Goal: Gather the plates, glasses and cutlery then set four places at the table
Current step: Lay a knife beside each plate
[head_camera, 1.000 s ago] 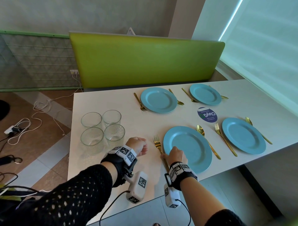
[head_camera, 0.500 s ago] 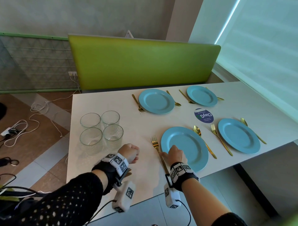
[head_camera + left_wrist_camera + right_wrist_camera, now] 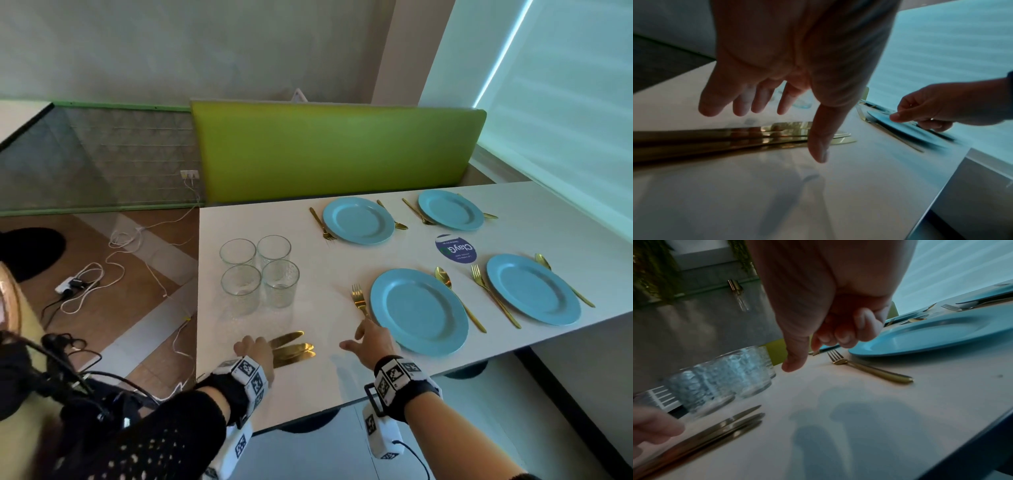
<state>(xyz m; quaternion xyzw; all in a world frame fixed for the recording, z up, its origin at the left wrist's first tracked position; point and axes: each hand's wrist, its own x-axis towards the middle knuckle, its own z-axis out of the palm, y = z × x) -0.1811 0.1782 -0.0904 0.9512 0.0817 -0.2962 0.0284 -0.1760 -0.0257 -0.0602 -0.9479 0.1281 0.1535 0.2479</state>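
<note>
A bunch of gold knives point(image 3: 294, 349) lies side by side on the white table point(image 3: 325, 267) near its front edge. My left hand point(image 3: 253, 346) hovers over their handles with fingers spread and holds nothing; in the left wrist view the left hand point(image 3: 781, 133) hangs just above the knives point(image 3: 735, 138). My right hand point(image 3: 359, 337) is by the handle end of a gold fork point(image 3: 359, 301) left of the near blue plate point(image 3: 419, 311). The right wrist view shows the right hand point(image 3: 813, 353) loosely curled, thumb out, clear of the fork point(image 3: 875, 372). A cluster of clear glasses point(image 3: 260, 270) stands behind the knives.
Three more blue plates point(image 3: 358, 221) point(image 3: 450, 209) point(image 3: 532, 289) lie with gold forks and spoons beside them. A round blue sticker point(image 3: 455, 249) marks the table middle. A green bench back point(image 3: 335, 150) runs behind; cables point(image 3: 102, 270) trail on the floor left.
My left hand has gone from a closed fist to open, and the knives now lie on the table. My right hand has let go of the fork handle and lifted slightly.
</note>
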